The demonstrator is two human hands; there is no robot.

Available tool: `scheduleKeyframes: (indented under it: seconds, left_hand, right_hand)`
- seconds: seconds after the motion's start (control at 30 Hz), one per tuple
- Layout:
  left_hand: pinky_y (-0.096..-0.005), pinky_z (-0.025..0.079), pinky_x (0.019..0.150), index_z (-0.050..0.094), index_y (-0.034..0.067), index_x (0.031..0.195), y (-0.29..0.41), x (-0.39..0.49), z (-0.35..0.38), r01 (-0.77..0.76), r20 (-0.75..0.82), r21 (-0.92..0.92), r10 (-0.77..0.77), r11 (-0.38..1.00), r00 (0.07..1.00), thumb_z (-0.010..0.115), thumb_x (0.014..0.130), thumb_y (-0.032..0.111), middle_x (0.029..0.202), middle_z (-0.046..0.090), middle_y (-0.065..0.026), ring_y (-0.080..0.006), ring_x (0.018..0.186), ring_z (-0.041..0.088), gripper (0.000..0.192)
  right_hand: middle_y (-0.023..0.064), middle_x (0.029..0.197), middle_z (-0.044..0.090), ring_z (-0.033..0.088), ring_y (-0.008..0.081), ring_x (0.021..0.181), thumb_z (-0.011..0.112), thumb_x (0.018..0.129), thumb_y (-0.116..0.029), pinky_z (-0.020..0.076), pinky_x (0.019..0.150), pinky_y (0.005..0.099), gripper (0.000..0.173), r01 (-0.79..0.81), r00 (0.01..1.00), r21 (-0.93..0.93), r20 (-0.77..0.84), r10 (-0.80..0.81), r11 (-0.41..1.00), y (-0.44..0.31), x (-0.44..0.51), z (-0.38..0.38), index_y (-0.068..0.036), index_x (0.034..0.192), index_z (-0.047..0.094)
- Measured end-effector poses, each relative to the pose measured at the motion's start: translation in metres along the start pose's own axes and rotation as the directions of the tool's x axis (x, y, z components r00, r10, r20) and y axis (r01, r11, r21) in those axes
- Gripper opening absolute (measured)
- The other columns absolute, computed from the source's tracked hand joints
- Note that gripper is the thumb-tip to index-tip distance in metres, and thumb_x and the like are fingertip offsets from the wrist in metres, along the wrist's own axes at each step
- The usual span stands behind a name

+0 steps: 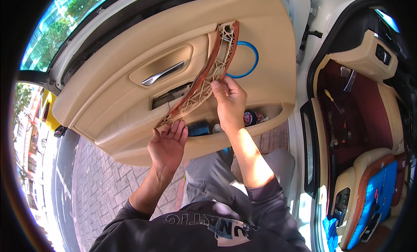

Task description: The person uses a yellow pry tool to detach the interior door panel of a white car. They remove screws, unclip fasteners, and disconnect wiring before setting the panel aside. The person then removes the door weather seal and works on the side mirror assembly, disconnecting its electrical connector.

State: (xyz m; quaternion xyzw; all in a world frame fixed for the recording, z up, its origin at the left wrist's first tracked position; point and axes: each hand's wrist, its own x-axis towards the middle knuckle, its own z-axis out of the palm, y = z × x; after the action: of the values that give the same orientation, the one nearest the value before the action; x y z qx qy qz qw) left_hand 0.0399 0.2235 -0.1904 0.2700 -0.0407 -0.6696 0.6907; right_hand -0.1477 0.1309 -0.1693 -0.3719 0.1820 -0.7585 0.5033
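A curved door pull handle trim [213, 76] lies slantwise before me, its pale ribbed back facing up and its edges wrapped in reddish-brown leather. My right hand [230, 102] pinches its middle, thumb on the ribbed side. At the narrow lower end, my left hand [166, 144] is turned palm up, with its fingers supporting the tip. Behind the trim stands the beige car door panel [270, 30]. An oblong opening [171, 95] in the panel shows beside the trim, below the chrome inner door handle [163, 73].
A blue ring [256, 58] is on the panel. The door pocket [277, 110] holds a dark blue object [198, 128], a white-capped bottle [217, 128] and a round tin [250, 117]. At right, a yellow-handled screwdriver [329, 95] lies on the car floor; tools rest on a blue seat cloth [368, 216].
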Motion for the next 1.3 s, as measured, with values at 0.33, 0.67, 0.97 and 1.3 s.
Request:
scheduleKeyframes:
  seconds: [0.33,0.67,0.97,1.3]
  left_hand:
    - [-0.0490,0.036,0.119,0.055,-0.003,0.127,0.003,0.001,-0.009,0.028,0.065,-0.012,-0.027,1.000,0.998,0.045,0.108,0.043,0.141,0.056,-0.0196,-0.0345,0.138,0.049,0.052]
    - [-0.0512,0.047,0.106,0.062,-0.001,0.120,0.009,-0.022,-0.012,0.133,0.136,0.277,-0.176,0.952,0.975,0.044,0.109,0.042,0.121,0.068,-0.0189,-0.0350,0.120,0.062,0.048]
    - [-0.0439,0.047,0.105,0.069,0.005,0.120,0.128,-0.015,0.143,-0.538,0.971,0.003,-0.125,-0.843,0.202,0.071,0.092,0.008,0.127,0.066,-0.0166,-0.0374,0.126,0.058,0.029]
    - [-0.0463,0.046,0.103,0.052,0.011,0.147,0.169,0.058,0.228,-0.394,0.852,0.027,-0.185,-0.919,0.489,0.076,0.084,0.054,0.134,0.060,-0.0168,-0.0372,0.124,0.057,0.080]
  right_hand:
    - [0.0006,0.094,0.068,0.054,0.0064,0.081,0.070,0.097,-0.004,0.0457,0.080,0.0223,0.029,-0.027,0.999,0.035,-0.029,0.028,0.999,0.003,0.001,-0.001,0.007,0.124,0.066]
    - [0.0031,0.106,0.069,0.057,0.0066,0.091,0.070,0.100,-0.013,0.0461,0.084,0.0227,0.036,0.019,1.000,-0.066,-0.011,-0.020,0.998,0.008,-0.002,-0.004,0.005,0.130,0.063]
    - [0.0098,0.134,0.062,0.060,0.0113,0.105,0.060,0.106,-0.032,0.0492,0.090,0.0259,0.055,0.010,0.994,-0.333,-0.099,-0.045,0.943,0.043,-0.050,-0.038,0.001,0.147,0.045]
    - [0.0161,0.131,0.058,0.063,0.0156,0.100,0.064,0.104,-0.024,0.0543,0.092,0.0304,0.058,-0.117,0.991,-0.331,-0.095,0.090,0.936,0.044,-0.087,-0.036,0.004,0.148,0.039]
